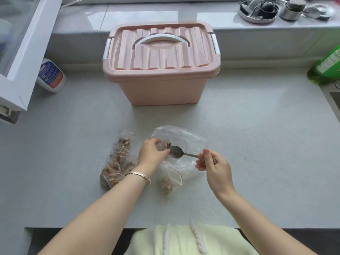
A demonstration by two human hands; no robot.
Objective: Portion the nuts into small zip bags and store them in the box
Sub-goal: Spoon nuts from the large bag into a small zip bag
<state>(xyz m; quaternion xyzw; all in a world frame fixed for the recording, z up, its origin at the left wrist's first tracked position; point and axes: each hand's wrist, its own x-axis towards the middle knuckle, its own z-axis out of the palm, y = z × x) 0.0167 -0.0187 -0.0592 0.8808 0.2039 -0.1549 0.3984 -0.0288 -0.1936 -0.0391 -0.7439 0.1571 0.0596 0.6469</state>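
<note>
Now the right hand's point(213, 167) fingers point(201, 162) pinch the handle end of a metal spoon point(176, 152), whose bowl points left into the mouth of a large clear bag point(184, 138). The left hand's point(151, 155) fingers point(162, 153) curl round the near edge of that bag's opening, just beside the spoon bowl, where a few brown nuts point(168, 144) show through the plastic. A silver bracelet point(140, 175) sits on the left wrist. Under the left forearm's far side, several small zip bags point(117, 161) filled with nuts lie in a loose pile on the grey surface point(257, 144). Another small zip bag point(168, 183), partly filled, lies open just near the big bag. Farther back stands the pink box point(161, 70), its lid closed. A white bottle point(51, 76) stands at far left, a green bottle point(327, 67) at far right.
</note>
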